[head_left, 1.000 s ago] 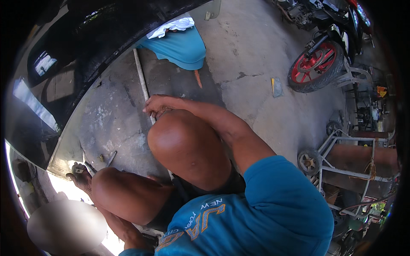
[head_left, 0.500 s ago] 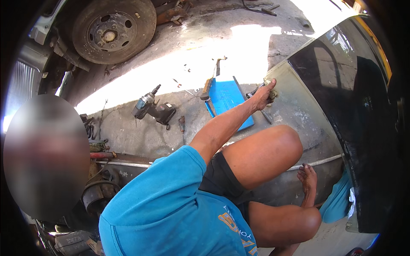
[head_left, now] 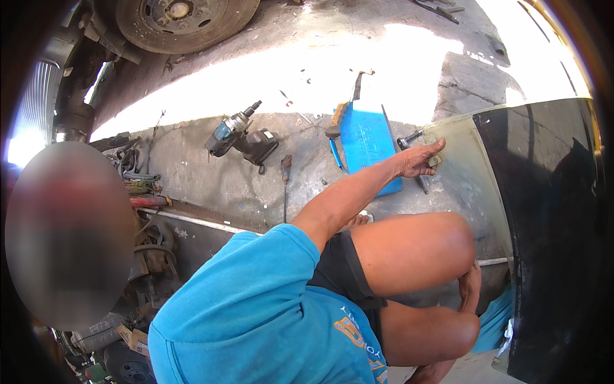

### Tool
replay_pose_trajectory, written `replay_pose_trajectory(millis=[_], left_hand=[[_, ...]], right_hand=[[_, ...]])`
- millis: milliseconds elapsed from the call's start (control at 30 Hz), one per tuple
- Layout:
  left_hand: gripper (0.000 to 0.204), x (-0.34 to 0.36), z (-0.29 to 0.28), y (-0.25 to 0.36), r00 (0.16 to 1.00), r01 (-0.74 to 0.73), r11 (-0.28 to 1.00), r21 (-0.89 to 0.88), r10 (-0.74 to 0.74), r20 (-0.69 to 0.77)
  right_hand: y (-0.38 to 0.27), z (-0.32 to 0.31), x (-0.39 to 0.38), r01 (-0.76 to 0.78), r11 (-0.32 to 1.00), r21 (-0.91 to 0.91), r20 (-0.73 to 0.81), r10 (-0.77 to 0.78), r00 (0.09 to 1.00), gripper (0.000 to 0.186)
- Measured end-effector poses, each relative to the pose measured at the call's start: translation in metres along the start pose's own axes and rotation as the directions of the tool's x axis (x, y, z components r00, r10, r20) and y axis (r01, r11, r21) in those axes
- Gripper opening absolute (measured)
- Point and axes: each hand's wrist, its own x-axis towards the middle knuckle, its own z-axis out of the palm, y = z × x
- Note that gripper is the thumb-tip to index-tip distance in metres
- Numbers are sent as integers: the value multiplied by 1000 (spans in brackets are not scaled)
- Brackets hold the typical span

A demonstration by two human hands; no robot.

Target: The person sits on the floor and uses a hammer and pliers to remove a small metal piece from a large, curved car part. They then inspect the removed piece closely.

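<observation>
My left hand (head_left: 422, 160) reaches out past my raised left knee. Its fingers are curled round a small crumpled pale-green wad (head_left: 435, 160), whose kind I cannot make out, at the clear edge of a large dark glass pane (head_left: 543, 211). The thumb sticks out. My right hand (head_left: 471, 280) is low between my knees, near the pane's near left side. My left knee partly hides its fingers. Just beyond my left hand lies a dark metal tool (head_left: 409, 139). A flat blue case (head_left: 366, 137) is on the floor beside it.
On the concrete floor lie a cordless impact driver (head_left: 240, 137), a screwdriver (head_left: 286, 176) and a hammer (head_left: 336, 121). A vehicle wheel (head_left: 185, 22) stands at the far left. Cluttered metal parts (head_left: 150, 256) fill the left side. Blue-green cloth (head_left: 495, 320) is beside the pane.
The view has shifted, so the floor tools sit farther right and the wheel higher. My right hand has gone partly behind my left knee. My left hand still grips the wad at the pane.
</observation>
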Motion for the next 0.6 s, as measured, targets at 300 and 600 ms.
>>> replay_pose_trajectory(millis=[300,600], left_hand=[[43,-2,7,-3,997,-71,994,-86,71,-5],[46,-9,3,20,996,-61,997,-49,63,60]], right_hand=[[-13,-19,-1,82,995,59,19,-83,996,38],[-42,-16,-25,163,974,156,-32,-160,987,51]])
